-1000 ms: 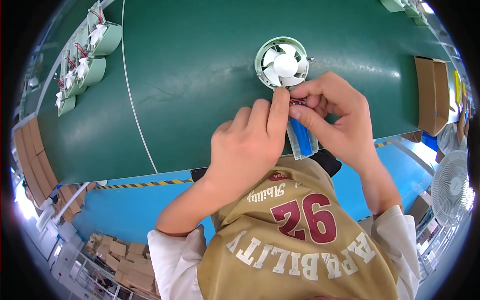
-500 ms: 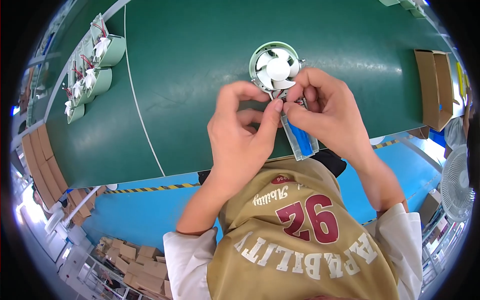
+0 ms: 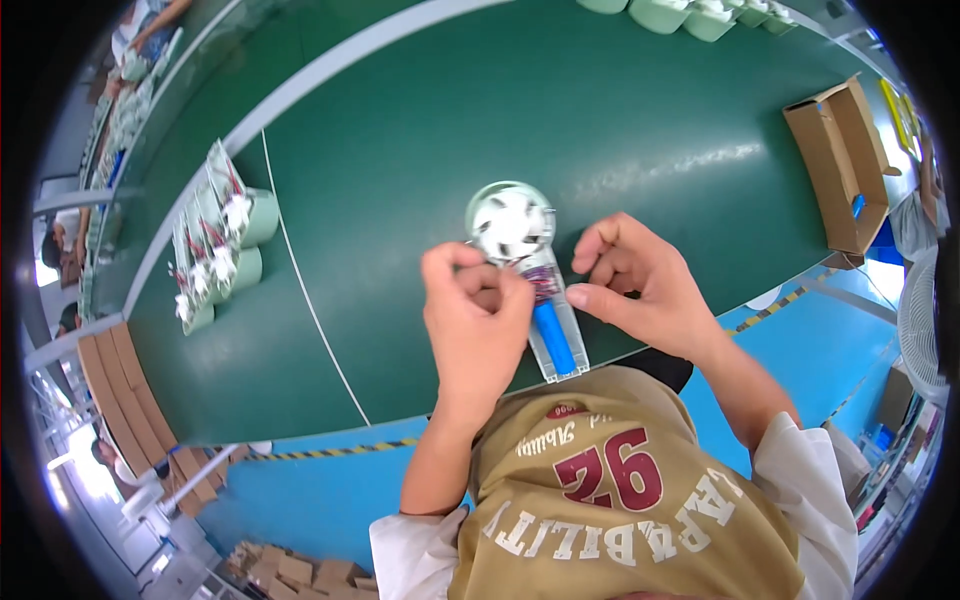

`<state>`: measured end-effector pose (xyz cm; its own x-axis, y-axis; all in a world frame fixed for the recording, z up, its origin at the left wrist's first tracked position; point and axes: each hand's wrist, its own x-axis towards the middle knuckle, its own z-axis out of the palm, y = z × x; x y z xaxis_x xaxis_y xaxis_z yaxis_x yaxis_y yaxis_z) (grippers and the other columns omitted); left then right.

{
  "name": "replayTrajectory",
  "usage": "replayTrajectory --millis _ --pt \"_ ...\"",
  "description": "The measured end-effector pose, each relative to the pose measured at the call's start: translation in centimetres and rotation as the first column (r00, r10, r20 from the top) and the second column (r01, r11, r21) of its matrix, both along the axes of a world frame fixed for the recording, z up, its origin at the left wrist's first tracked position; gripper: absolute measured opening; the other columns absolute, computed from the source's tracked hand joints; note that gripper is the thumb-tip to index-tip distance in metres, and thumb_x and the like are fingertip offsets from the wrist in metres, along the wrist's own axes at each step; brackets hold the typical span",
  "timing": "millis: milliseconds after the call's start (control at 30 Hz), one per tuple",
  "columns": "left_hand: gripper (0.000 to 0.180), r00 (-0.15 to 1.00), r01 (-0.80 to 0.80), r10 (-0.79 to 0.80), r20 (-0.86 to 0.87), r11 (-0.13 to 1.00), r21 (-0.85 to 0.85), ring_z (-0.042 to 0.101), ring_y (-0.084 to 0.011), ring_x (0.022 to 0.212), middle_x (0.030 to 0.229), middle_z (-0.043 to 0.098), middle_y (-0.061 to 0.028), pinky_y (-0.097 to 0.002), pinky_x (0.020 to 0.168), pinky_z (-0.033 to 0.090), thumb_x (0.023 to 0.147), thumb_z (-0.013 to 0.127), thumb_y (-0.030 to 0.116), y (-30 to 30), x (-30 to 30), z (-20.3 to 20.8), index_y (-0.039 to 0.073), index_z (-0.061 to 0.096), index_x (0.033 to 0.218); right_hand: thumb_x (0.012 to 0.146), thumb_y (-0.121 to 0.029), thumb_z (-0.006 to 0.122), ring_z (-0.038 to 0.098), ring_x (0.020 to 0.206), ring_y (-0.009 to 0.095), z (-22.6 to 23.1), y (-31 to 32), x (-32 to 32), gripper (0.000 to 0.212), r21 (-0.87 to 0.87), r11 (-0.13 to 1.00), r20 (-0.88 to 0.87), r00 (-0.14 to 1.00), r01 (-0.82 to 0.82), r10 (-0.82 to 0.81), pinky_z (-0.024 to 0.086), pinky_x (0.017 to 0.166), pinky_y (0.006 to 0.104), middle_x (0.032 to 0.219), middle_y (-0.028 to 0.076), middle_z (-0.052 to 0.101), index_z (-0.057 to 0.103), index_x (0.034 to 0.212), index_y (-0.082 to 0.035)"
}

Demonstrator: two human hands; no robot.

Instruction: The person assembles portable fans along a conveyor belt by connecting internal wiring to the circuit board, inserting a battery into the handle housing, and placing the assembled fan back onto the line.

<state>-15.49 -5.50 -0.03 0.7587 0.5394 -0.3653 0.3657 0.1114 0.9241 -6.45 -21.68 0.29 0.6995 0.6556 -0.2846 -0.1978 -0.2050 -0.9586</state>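
A small handheld fan [image 3: 510, 226] lies on the green table with its white blades in a pale green ring. Its pale handle is uncovered, showing a blue cylindrical battery [image 3: 554, 338] and a tangle of dark and red wires [image 3: 541, 283]. My left hand [image 3: 474, 315] pinches at the left side of the neck, just under the ring; its fingertips partly cover that spot. To the right, my right hand [image 3: 640, 285] is off the fan, its thumb and curled fingers apart with nothing visible between them.
Several similar fan bodies [image 3: 225, 250] stand in a row at the left, wires showing. More pale green parts [image 3: 660, 14] line the far edge. An open cardboard box [image 3: 840, 165] sits at the right end of the green table [image 3: 400, 140]. Flattened cardboard [image 3: 115, 385] leans at the left.
My right hand has drawn away rightward from the fan and opened. The left hand stays at the neck. The view has shifted, so the fan appears lower and further left.
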Motion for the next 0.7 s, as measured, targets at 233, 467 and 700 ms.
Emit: replayTrajectory --millis 233,467,700 --pt "0.077 0.999 0.033 -0.031 -0.026 0.996 0.077 0.054 -0.0094 0.051 0.075 0.061 -0.0056 -0.024 0.041 0.042 0.085 0.059 0.0 4.9 4.2 0.7 -0.01 0.021 0.151 0.086 -0.001 0.073 0.054 0.063 0.005 -0.7 -6.3 1.3 0.013 -0.093 0.965 0.455 0.872 0.246 -0.179 0.043 0.057 0.0202 0.077 -0.001 0.058 0.06 0.088 -0.003" --pt "0.057 0.995 0.032 -0.041 0.087 0.993 0.112 0.054 -0.0089 0.05 0.076 0.064 -0.0057 -0.0231 0.04 0.041 0.088 0.057 0.003 9.0 8.6 -0.2 -0.012 0.04 0.14 0.083 0.003 0.072 0.045 0.054 0.007 -2.6 -10.1 2.1 0.013 -0.087 0.855 0.797 0.551 0.512 -0.249 0.036 0.05 0.0226 0.072 0.001 0.053 0.06 0.081 -0.002" --pt "0.019 0.938 -0.127 0.055 0.342 0.974 0.19 0.05 -0.0085 0.048 0.069 0.06 -0.0045 -0.0232 0.039 0.036 0.093 0.059 0.01 15.9 18.2 -2.2 -0.006 0.058 0.104 0.081 0.005 0.071 0.038 0.051 0.006 -3.3 -9.4 2.3 0.014 -0.058 0.818 0.782 0.535 0.573 -0.32 0.031 0.047 0.0221 0.071 0.0 0.05 0.059 0.08 -0.002"
